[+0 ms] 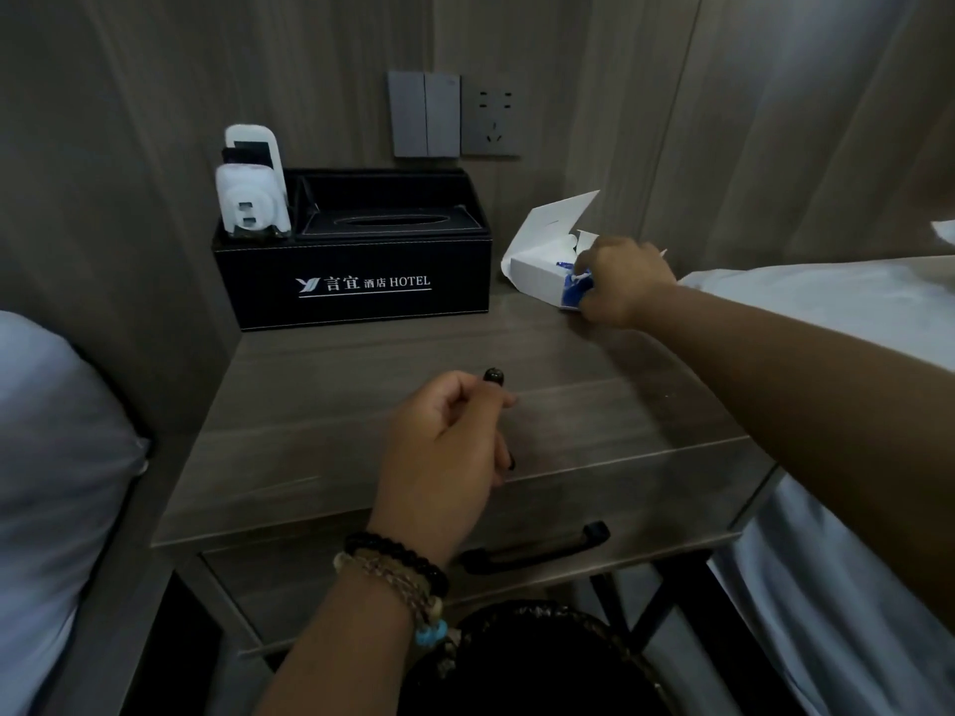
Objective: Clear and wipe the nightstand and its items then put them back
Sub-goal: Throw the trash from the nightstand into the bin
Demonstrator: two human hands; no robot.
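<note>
Left hand (449, 436) is gripping a dark pen (495, 377) upright-tilted, tip toward the black tissue box (356, 281); right hand (617, 284) is pinching a blue packet (572, 296) at the white box (542, 261), right of it

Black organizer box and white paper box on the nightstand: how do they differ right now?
The black organizer box is dark, larger, stands at the back left and is untouched; the white paper box is pale, smaller, sits back right with its flap up, and the right hand is on it. Both rest on the nightstand.
</note>
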